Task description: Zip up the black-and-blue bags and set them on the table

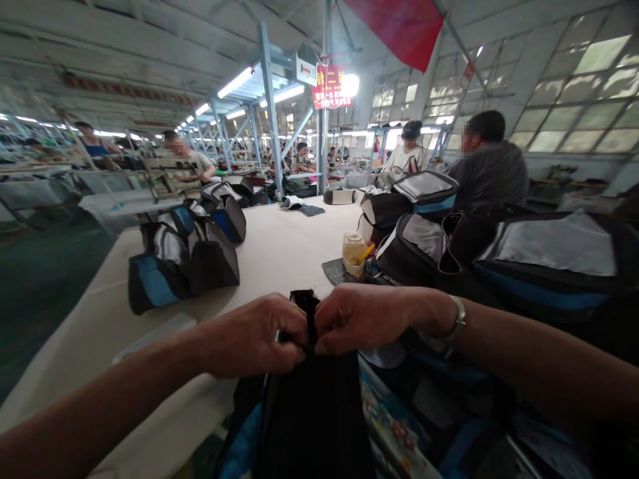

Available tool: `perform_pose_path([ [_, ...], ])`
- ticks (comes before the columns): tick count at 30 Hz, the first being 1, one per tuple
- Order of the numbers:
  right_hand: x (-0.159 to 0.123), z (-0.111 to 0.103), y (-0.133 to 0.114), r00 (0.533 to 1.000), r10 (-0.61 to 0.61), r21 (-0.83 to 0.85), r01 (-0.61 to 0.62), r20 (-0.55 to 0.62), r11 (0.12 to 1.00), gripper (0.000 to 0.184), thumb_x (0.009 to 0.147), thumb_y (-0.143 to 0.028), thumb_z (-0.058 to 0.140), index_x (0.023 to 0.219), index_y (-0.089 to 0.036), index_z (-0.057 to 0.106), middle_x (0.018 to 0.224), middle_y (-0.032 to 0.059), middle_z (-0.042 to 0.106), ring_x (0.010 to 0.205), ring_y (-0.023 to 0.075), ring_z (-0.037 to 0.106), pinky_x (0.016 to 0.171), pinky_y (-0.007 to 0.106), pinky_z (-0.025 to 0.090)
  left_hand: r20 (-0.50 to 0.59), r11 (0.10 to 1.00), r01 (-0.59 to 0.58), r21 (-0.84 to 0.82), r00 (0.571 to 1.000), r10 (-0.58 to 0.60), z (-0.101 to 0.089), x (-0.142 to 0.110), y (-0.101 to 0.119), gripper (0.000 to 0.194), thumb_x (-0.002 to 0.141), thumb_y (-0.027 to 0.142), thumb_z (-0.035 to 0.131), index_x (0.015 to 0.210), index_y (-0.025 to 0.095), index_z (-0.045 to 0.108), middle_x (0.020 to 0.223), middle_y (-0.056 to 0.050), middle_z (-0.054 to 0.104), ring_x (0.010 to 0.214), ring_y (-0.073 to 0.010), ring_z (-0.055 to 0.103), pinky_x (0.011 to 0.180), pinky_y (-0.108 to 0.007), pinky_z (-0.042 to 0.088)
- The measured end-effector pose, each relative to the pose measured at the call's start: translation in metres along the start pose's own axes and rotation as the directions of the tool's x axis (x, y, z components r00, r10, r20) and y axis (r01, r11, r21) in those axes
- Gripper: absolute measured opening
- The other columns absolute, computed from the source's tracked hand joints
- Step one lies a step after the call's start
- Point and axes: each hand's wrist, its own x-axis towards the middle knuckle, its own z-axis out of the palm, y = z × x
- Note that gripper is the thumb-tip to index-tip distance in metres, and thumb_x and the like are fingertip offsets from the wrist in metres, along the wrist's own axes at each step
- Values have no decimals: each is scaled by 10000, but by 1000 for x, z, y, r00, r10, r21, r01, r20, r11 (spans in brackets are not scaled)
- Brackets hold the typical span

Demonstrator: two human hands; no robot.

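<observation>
A dark fabric bag piece (pixel 314 412), black with some blue at its left side, hangs at the near edge of the table. My left hand (pixel 259 332) pinches its upper edge from the left. From the other side my right hand (pixel 367 319), with a bracelet at the wrist, grips the same edge. The two hands nearly meet, knuckles facing each other. Between and just beyond them a short black end of the fabric sticks up. What exactly lies under the fingertips is hidden.
A pale table (pixel 279 239) stretches ahead. Black, grey and blue bags (pixel 184 253) stand at left; more bags (pixel 544 259) pile up at right. A jar (pixel 353 253) with a yellow-handled tool stands near my right hand. Several people work beyond, one person (pixel 492 163) close at right.
</observation>
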Motion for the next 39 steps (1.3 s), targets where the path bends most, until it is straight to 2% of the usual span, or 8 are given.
perform_pose_path([
  [5,32,13,-16,990,59,-348,-101,-131,932,256,798,-295,577,606,-138,512,527,-38,313,519,72,304,501,240,247,58,955,114,-275,993,-102,-3,-12,-30,115,706,160,575,757,117,669,752,-7,561,777,-162,504,715,-248,375],
  [8,43,22,5,996,38,17,-37,-80,999,282,881,-373,556,742,-131,592,607,-37,401,585,74,366,547,217,303,58,883,119,-454,993,-103,1,-30,-47,47,684,168,600,678,126,582,778,-4,526,767,-151,462,683,-246,354],
  [11,46,32,32,993,-96,305,113,-72,946,413,991,-455,442,899,-100,633,793,9,527,717,96,461,674,229,396,46,875,148,-462,989,-143,4,-54,-59,71,685,185,626,677,134,578,809,-9,548,792,-163,484,717,-252,366],
  [19,51,76,42,830,-358,-12,390,-428,921,177,825,-239,719,932,-120,643,853,53,605,785,147,546,729,273,422,23,911,363,-196,930,-366,13,-73,-33,278,823,363,672,1060,218,684,978,20,635,937,-191,550,787,-242,383],
  [24,48,82,38,778,-418,-114,416,-470,902,60,866,-137,601,921,-117,614,864,70,587,766,139,527,688,259,411,-12,847,315,-427,935,-354,36,-67,-35,245,851,380,668,917,144,668,757,21,506,709,-127,430,636,-240,325],
  [27,45,76,35,797,-404,-43,432,-450,901,86,926,-155,544,865,-123,596,818,46,566,748,120,495,687,243,395,-6,765,282,-579,937,-350,44,-64,-41,295,848,408,684,913,122,662,749,10,486,678,-118,389,601,-243,290],
  [33,43,67,38,952,-154,513,274,-264,813,159,904,-250,621,846,-112,567,764,-3,490,702,98,409,627,226,343,-19,718,264,-644,933,-361,47,-53,-38,304,823,412,699,809,113,649,776,-25,518,707,-139,418,632,-255,325],
  [39,44,71,48,967,-166,714,255,-193,652,145,893,-220,624,870,-99,549,747,-20,443,678,84,364,619,226,299,13,674,279,-684,928,-372,50,-53,-43,266,827,365,690,850,101,662,732,-12,495,647,-115,381,590,-254,272],
])
